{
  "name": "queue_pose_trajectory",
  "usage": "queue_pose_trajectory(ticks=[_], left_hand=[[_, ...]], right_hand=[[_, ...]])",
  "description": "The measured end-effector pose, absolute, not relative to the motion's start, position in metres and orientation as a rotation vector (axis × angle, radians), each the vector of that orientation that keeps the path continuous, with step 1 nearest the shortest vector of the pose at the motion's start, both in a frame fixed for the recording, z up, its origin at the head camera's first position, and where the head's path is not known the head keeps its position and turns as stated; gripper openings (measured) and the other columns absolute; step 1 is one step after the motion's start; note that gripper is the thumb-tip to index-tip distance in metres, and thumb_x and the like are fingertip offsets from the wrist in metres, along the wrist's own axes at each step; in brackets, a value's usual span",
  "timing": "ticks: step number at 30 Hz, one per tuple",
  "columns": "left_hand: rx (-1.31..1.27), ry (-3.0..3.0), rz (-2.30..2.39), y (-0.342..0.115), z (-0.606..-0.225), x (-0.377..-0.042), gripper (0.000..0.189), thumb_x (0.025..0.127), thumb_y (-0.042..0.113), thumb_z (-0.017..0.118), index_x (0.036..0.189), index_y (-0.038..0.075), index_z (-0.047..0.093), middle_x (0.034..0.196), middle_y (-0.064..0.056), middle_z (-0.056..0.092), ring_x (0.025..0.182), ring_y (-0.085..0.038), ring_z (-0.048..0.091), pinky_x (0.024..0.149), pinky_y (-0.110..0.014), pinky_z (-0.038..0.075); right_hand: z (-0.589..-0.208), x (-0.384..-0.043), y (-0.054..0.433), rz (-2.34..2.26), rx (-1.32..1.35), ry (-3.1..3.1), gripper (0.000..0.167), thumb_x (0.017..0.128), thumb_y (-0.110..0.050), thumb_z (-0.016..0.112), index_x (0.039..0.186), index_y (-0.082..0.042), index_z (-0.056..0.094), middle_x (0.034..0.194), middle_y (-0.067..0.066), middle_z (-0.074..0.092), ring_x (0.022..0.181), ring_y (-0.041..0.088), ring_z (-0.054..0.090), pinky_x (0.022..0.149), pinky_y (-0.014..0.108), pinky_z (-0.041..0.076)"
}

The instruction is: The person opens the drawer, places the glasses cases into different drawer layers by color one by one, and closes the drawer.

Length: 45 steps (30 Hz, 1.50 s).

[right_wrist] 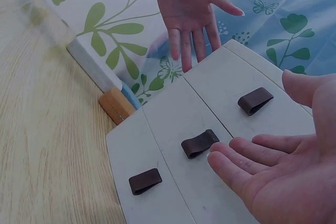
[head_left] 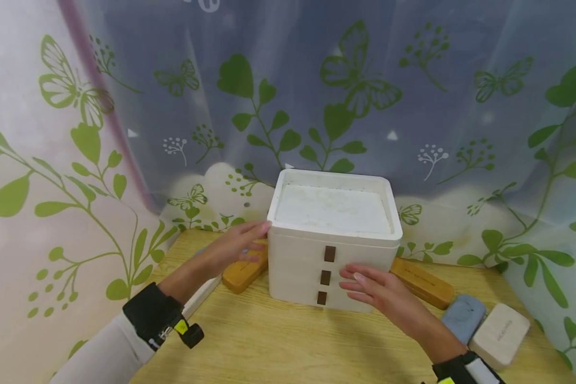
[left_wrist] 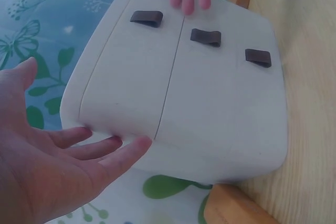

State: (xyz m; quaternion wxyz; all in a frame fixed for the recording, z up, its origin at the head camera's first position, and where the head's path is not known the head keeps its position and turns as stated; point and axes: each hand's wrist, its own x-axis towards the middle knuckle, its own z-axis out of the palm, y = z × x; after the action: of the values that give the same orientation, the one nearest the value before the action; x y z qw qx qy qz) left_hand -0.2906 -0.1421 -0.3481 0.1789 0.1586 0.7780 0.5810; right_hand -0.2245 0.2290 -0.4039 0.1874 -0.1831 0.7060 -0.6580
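A small white drawer box with a recessed tray top stands on the wooden table against the patterned sheet. Three dark brown pull tabs run down its front; the middle tab shows in the right wrist view. My left hand is beside the box's left edge, fingers extended, fingertips right at the upper corner. In front of the drawers my right hand is held with fingers extended, close to the middle tab. Neither hand holds anything.
An orange-brown case lies left of the box, beside a white item. To the right are another orange-brown case, a blue-grey case and a cream case. The leaf-patterned sheet rises behind and at both sides.
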Motion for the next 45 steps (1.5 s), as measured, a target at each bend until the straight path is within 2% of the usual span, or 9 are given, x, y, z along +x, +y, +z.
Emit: queue_pose_trajectory(ticks=[10,14,20,23,28,31,34,39,45], left_hand=[[0.428,2.186,1.628,-0.133,-0.343,-0.304,0.081,0.102,0.066,0.048,0.161,0.012,0.035,0.161,-0.015,0.041,0.143,-0.044,0.049,0.118,-0.056,0.044],[0.439,2.151,1.639,-0.129,-0.34,-0.31,0.078,0.104,0.062,0.047,0.16,0.009,0.035,0.161,-0.016,0.042,0.144,-0.046,0.048,0.12,-0.058,0.041],[0.43,2.113,1.679,-0.127,-0.337,-0.317,0.073,0.107,0.055,0.047,0.159,0.005,0.036,0.16,-0.018,0.044,0.143,-0.046,0.05,0.12,-0.055,0.042],[0.416,2.113,1.687,-0.126,-0.337,-0.32,0.071,0.108,0.053,0.047,0.159,0.006,0.036,0.159,-0.018,0.044,0.141,-0.044,0.052,0.12,-0.054,0.043],[0.412,2.125,1.673,-0.122,-0.337,-0.325,0.067,0.108,0.051,0.047,0.16,0.009,0.037,0.157,-0.016,0.048,0.137,-0.04,0.058,0.12,-0.052,0.043],[0.394,2.145,1.668,-0.12,-0.338,-0.326,0.064,0.109,0.048,0.046,0.16,0.01,0.037,0.156,-0.015,0.05,0.133,-0.038,0.061,0.118,-0.052,0.046],[0.379,2.154,1.674,-0.119,-0.34,-0.328,0.062,0.11,0.046,0.045,0.16,0.009,0.037,0.157,-0.016,0.049,0.132,-0.038,0.061,0.117,-0.052,0.047],[0.377,2.13,1.693,-0.117,-0.341,-0.331,0.058,0.111,0.042,0.045,0.158,0.009,0.04,0.156,-0.017,0.05,0.131,-0.04,0.062,0.115,-0.053,0.048],[0.374,2.135,1.685,-0.118,-0.338,-0.33,0.054,0.111,0.04,0.046,0.155,0.009,0.045,0.153,-0.018,0.053,0.126,-0.041,0.066,0.11,-0.054,0.052]], right_hand=[[-0.404,-0.235,0.216,-1.849,-0.553,1.926,0.062,0.114,-0.029,0.042,0.159,0.01,0.026,0.165,0.03,0.032,0.145,0.033,0.052,0.112,0.029,0.05],[-0.404,-0.239,0.213,-1.848,-0.566,1.912,0.062,0.114,-0.029,0.041,0.158,0.011,0.026,0.165,0.031,0.031,0.145,0.034,0.052,0.112,0.029,0.051],[-0.401,-0.241,0.205,-1.868,-0.558,1.903,0.063,0.113,-0.03,0.043,0.155,0.014,0.029,0.161,0.034,0.037,0.14,0.032,0.058,0.109,0.029,0.053],[-0.399,-0.242,0.202,-1.882,-0.544,1.906,0.06,0.113,-0.03,0.044,0.151,0.015,0.034,0.153,0.031,0.049,0.131,0.025,0.065,0.107,0.029,0.055],[-0.398,-0.245,0.198,-1.909,-0.489,1.924,0.05,0.112,-0.031,0.048,0.135,0.013,0.048,0.124,0.012,0.071,0.112,0.018,0.073,0.101,0.03,0.058],[-0.398,-0.247,0.195,-1.897,-0.469,1.951,0.046,0.111,-0.034,0.049,0.127,0.01,0.053,0.117,0.008,0.072,0.109,0.019,0.075,0.1,0.033,0.059],[-0.397,-0.249,0.191,-1.874,-0.471,1.993,0.049,0.112,-0.036,0.047,0.126,0.011,0.054,0.113,0.008,0.072,0.106,0.019,0.075,0.099,0.034,0.06],[-0.396,-0.251,0.184,-1.873,-0.445,2.068,0.052,0.113,-0.038,0.044,0.119,0.012,0.057,0.101,0.003,0.071,0.097,0.016,0.076,0.092,0.031,0.062],[-0.392,-0.25,0.175,-1.877,-0.355,2.176,0.042,0.113,-0.029,0.045,0.109,0.009,0.06,0.089,0.0,0.068,0.086,0.014,0.072,0.086,0.027,0.061]])
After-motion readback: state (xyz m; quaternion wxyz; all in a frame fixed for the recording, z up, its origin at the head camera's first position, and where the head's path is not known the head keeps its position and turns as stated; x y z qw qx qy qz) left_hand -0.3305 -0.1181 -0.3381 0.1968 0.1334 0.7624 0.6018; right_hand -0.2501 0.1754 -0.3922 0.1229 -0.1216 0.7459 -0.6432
